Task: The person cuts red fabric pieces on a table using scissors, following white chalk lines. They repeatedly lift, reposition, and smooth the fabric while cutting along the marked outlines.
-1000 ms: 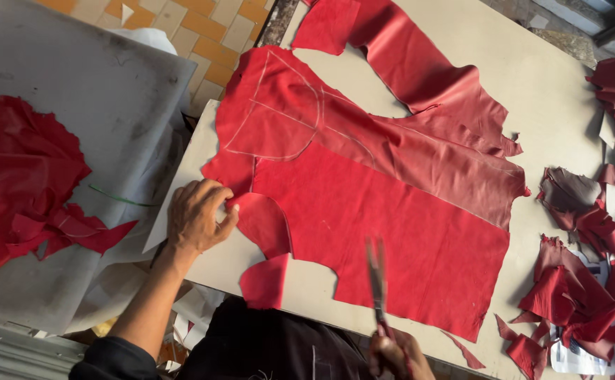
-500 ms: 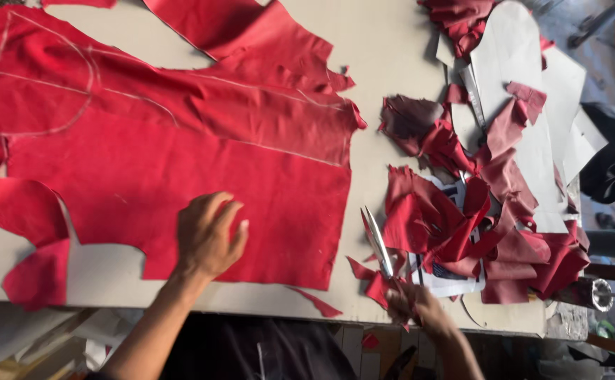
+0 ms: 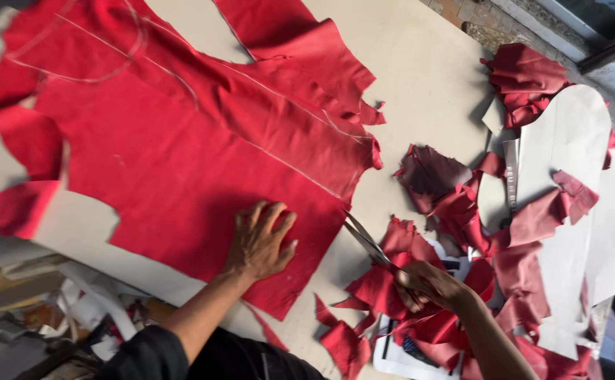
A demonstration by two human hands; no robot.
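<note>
right hand [image 3: 430,285] grips scissors [image 3: 366,241], blades parted at the leather [image 3: 180,141] edge; left hand [image 3: 259,243] flat, fingers spread, just left.

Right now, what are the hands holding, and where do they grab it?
The right hand holds scissors by the handles, blades open at the edge of the red leather. The left hand holds nothing; it lies flat on the leather.

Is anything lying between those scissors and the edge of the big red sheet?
Nothing visible. The scissors in the right hand point straight at the red sheet, their tip about at its edge. The scraps lie behind and beside them. The left hand presses the sheet flat.
</note>
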